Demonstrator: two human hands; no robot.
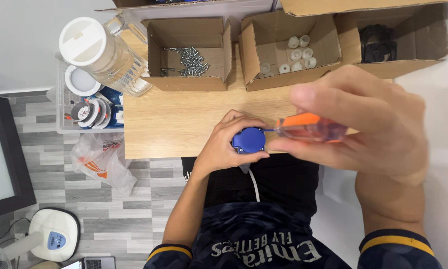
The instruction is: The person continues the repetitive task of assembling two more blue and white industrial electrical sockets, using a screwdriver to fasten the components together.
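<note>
At the near edge of the worktop (pixel 174 124), the left hand (pixel 229 144) is wrapped around a blue plug (pixel 249 140). The right hand (pixel 368 124) grips an orange-handled screwdriver (pixel 308 128), its tip meeting the plug, just in front of the screw box (pixel 189 55).

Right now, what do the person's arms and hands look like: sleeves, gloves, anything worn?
Both hands are bare: left hand, right hand. No gloves, rings or watch show. Forearms are uncovered. Short dark navy sleeves end in a yellow band at each cuff.
</note>
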